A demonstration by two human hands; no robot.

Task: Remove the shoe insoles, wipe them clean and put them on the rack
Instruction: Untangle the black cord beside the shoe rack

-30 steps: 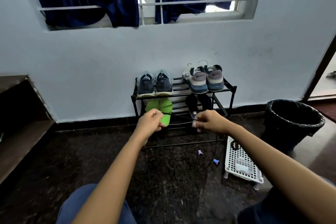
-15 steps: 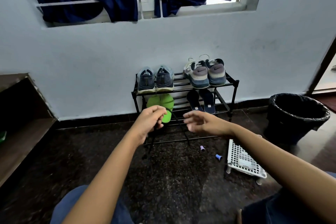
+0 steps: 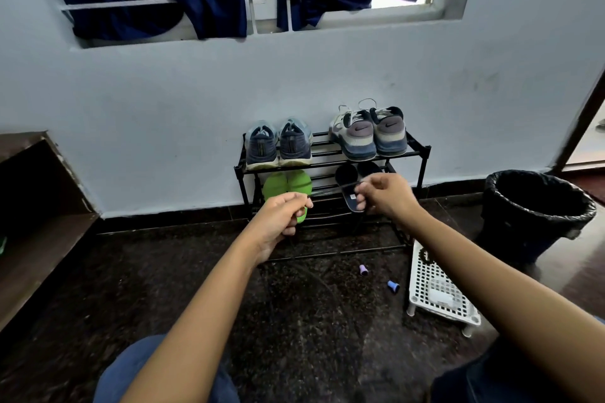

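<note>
Pinching the lace (image 3: 330, 192), left hand (image 3: 278, 219) and right hand (image 3: 386, 195) hold it taut crosswise.

Green insoles (image 3: 286, 183) part-hidden behind left hand (image 3: 278, 219); stretched cord (image 3: 332, 190) blurred.

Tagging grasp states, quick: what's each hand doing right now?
Left hand: fingers curled, pinching one end of a thin dark cord.
Right hand: fingers curled, pinching the other end.
</note>
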